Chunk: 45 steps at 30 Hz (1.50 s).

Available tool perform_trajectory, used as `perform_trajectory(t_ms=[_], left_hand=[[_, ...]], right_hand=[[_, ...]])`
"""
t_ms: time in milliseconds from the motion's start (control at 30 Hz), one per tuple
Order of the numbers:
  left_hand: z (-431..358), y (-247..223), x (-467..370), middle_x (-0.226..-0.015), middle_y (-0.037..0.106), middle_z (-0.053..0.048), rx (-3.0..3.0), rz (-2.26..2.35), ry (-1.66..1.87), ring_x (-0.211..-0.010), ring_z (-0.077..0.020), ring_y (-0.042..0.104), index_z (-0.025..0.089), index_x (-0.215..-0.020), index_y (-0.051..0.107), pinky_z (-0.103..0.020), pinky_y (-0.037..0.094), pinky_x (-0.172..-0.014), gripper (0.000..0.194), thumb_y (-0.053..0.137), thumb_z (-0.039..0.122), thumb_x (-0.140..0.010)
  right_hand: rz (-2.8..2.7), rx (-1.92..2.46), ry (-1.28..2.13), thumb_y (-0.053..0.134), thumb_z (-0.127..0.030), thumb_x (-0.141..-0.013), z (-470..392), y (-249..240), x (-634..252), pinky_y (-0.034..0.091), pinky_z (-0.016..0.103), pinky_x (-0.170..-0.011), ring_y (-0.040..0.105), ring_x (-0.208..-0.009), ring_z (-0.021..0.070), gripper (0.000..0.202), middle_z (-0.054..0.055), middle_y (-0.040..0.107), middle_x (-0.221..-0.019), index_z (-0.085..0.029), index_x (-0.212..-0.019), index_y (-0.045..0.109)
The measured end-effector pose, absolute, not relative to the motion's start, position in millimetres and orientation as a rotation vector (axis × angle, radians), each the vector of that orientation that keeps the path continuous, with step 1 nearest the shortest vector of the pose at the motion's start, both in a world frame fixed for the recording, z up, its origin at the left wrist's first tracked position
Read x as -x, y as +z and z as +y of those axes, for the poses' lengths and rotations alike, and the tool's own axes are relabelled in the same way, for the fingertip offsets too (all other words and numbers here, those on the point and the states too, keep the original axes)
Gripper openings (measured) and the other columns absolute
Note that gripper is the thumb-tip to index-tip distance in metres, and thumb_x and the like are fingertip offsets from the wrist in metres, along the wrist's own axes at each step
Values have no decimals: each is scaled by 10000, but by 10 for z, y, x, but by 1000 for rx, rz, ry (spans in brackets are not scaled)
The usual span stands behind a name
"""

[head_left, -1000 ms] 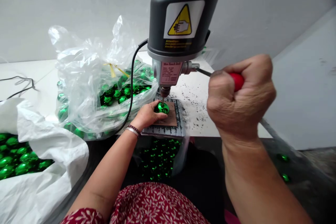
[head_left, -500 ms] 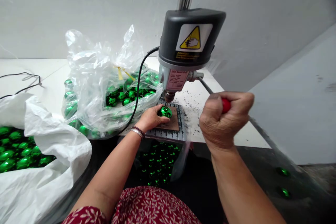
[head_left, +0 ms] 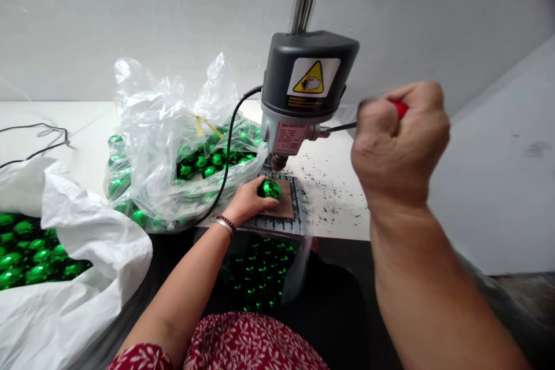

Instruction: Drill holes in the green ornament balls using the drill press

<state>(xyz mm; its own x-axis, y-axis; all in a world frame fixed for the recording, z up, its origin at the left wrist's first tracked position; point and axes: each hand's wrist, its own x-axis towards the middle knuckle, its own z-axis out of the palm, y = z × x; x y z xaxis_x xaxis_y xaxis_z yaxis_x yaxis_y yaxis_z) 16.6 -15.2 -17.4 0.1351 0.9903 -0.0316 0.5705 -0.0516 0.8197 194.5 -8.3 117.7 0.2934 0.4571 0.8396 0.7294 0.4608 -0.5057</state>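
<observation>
My left hand point(head_left: 250, 201) grips a shiny green ball point(head_left: 272, 189) between thumb and fingers, on a brown board point(head_left: 284, 208) that lies on the base of a small bench drill point(head_left: 310, 75). The drill bit point(head_left: 276, 174) points down close above the ball; whether it touches I cannot tell. My right hand point(head_left: 401, 144) is closed in a fist around the red knob point(head_left: 399, 108) of the drill's lever point(head_left: 342, 126), up to the right of the drill head.
Behind my left hand a clear plastic bag point(head_left: 151, 144) holds several green balls. A white sack point(head_left: 95, 254) with more stands at the left. Below the table edge is another heap of green balls point(head_left: 260, 272). A black cable point(head_left: 229, 139) hangs from the drill. Dark shavings litter the white table point(head_left: 342, 185).
My right hand has swung the lever up and to the right. The bit, which reached the ball's top before, now appears higher relative to it. My left hand keeps its hold.
</observation>
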Motion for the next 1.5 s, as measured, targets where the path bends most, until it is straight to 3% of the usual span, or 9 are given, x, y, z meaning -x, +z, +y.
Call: perform_trajectory(t_ms=[300, 400, 600, 800, 1000, 1167, 1267, 1367, 1500], left_hand=[[-618, 9, 113, -1285, 689, -86, -1828, 1325, 619, -1146, -251, 635, 193, -1340, 613, -337, 464, -1019, 690, 812, 249, -682], [-691, 111, 222, -1245, 708, -96, -1881, 1331, 577, -1039, -246, 668, 209, -1371, 602, -342, 503, -957, 735, 832, 330, -684], [-395, 378, 642, -1201, 723, -101, -1868, 2014, 924, -1126, -237, 652, 193, -1205, 717, -311, 457, -1030, 342, 514, 235, -934], [143, 253, 1013, -1272, 685, -201, -1735, 2284, 202, -1213, -357, 619, 145, -1281, 667, -385, 462, -991, 455, 599, 280, -851], [289, -64, 1016, -1321, 664, -184, -1706, 2257, 190, -1196, -314, 640, 183, -1375, 583, -340, 475, -945, 598, 650, 366, -809], [119, 137, 959, -1225, 703, -123, -1586, 2182, 750, -1120, -270, 655, 180, -1384, 538, -313, 495, -891, 636, 639, 406, -798], [-91, 321, 856, -1098, 699, -42, -1244, 1634, 1261, -891, -182, 692, 236, -1360, 514, -231, 496, -662, 628, 648, 395, -768], [-327, 388, 687, -1021, 658, -7, -929, 1163, 1343, -707, -113, 652, 299, -1358, 480, -167, 373, -492, 691, 707, 361, -708], [-548, 318, 421, -1097, 647, -37, -750, 956, 1303, -788, -137, 650, 342, -1356, 464, -189, 406, -537, 661, 715, 508, -767]], right_hand=[[-1350, 1280, -140, 404, -202, -878, -6, 1334, -1933, 301, 237, -685, 380, -652, 32, 104, -42, 430, -685, -165, -783, 419], [-1348, 1272, -156, 416, -194, -868, -28, 1350, -1925, 293, 252, -668, 366, -632, 23, 122, -52, 411, -656, -158, -755, 447], [-1291, 1302, -128, 487, -159, -839, -38, 1390, -1908, 297, 255, -656, 363, -606, 11, 106, -69, 422, -629, -143, -735, 505], [-1269, 1303, -157, 512, -105, -814, -15, 1377, -1888, 298, 247, -645, 340, -590, 14, 73, -67, 415, -621, -129, -747, 526], [-1323, 1237, -220, 496, -207, -863, 12, 1316, -1935, 290, 238, -637, 361, -592, 24, 122, -50, 453, -642, -143, -759, 500], [-1328, 1217, -208, 478, -292, -898, 24, 1283, -1951, 303, 237, -662, 387, -638, 34, 172, -40, 473, -695, -155, -794, 476], [-1319, 1202, -170, 494, -258, -884, 7, 1285, -1929, 316, 237, -661, 366, -638, 38, 145, -37, 456, -692, -157, -784, 468], [-1303, 1221, -114, 505, -193, -870, -16, 1294, -1904, 322, 230, -674, 353, -649, 37, 110, -41, 426, -690, -155, -779, 457], [-1308, 1193, -74, 513, -171, -870, -31, 1310, -1892, 322, 203, -661, 328, -640, 28, 137, -49, 405, -703, -165, -779, 411]])
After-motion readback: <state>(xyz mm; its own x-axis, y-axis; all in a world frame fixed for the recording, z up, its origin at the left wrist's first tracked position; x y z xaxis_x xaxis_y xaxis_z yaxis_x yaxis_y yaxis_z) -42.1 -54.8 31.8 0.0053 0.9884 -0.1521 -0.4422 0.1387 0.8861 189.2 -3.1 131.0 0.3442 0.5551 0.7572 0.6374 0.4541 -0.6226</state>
